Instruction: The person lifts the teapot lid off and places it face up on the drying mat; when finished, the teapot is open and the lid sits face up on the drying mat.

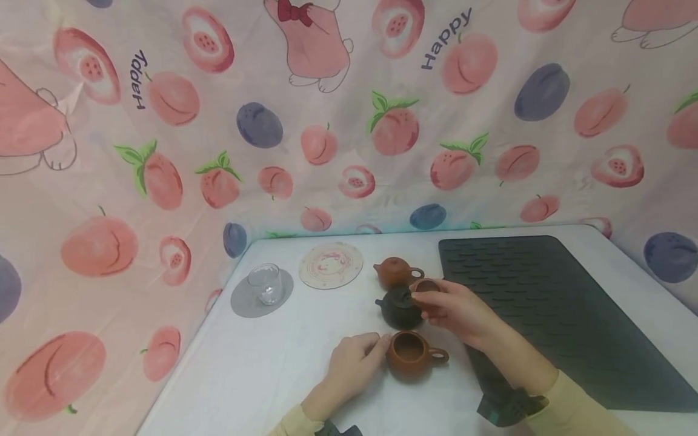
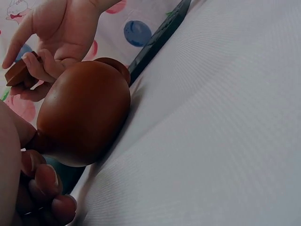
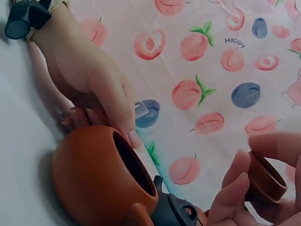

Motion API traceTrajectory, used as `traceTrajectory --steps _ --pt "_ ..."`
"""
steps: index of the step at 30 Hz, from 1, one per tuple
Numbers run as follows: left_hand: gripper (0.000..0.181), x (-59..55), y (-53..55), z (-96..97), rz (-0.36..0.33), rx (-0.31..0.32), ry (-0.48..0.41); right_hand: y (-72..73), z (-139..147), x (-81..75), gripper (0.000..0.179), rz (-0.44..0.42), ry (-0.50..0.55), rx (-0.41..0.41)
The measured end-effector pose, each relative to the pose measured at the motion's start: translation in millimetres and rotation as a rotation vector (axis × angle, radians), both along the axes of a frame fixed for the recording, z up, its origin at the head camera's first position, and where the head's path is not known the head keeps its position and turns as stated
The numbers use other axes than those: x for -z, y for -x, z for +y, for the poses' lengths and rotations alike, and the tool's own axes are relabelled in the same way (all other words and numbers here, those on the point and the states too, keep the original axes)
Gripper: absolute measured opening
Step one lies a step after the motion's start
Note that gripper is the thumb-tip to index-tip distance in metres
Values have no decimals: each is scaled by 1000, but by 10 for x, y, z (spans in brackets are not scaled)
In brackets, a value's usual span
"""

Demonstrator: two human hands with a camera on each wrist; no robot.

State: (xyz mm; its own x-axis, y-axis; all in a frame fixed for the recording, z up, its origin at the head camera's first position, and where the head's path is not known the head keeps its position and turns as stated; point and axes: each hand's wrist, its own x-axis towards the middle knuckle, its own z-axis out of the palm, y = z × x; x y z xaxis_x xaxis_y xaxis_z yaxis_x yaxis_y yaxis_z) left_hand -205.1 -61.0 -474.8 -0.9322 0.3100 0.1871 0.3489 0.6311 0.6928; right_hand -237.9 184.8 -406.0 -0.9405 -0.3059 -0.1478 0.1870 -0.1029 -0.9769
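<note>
Three small clay teapots stand in a row on the white table [image 1: 272, 369]. The nearest brown teapot [image 1: 410, 354] [image 2: 82, 115] [image 3: 101, 176] has no lid, and my left hand [image 1: 354, 360] [image 3: 94, 84] holds its spout side with curled fingers [image 2: 44, 188]. My right hand [image 1: 455, 309] [image 2: 51, 33] pinches a brown lid [image 1: 426, 286] [image 3: 265, 179] [image 2: 19, 70] above the dark teapot [image 1: 399, 307] [image 3: 174, 212]. Behind that one sits a second brown teapot [image 1: 397, 271], still lidded.
A glass cup [image 1: 265, 283] stands on a grey coaster [image 1: 245, 301] at the left, next to a round patterned coaster [image 1: 330, 265]. A dark ribbed mat [image 1: 551, 303] covers the table's right side. Fruit-print cloth [image 1: 163, 151] hangs behind and to the left.
</note>
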Motion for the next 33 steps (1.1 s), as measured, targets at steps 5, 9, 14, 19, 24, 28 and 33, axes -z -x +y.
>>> traceTrajectory --steps 5,9,14,19,24,28,33 --pt "50 -8 2 -6 5 -2 -2 16 17 2 60 87 -136 30" --pt "51 -14 6 -8 -1 -8 -1 34 60 -23 65 158 -258 62" --pt "51 -27 14 -6 -20 -8 -6 65 178 -71 61 254 -391 140" --pt "51 -27 13 -4 -22 -3 -1 117 339 -106 61 331 -508 175" --pt "50 -28 10 -1 -26 -1 -14 148 493 -161 64 364 -601 181" --pt "50 -23 11 -2 -20 -2 -15 162 600 -203 63 400 -654 195" --pt "51 -8 14 -3 -8 -5 -5 176 722 -221 65 423 -690 205"
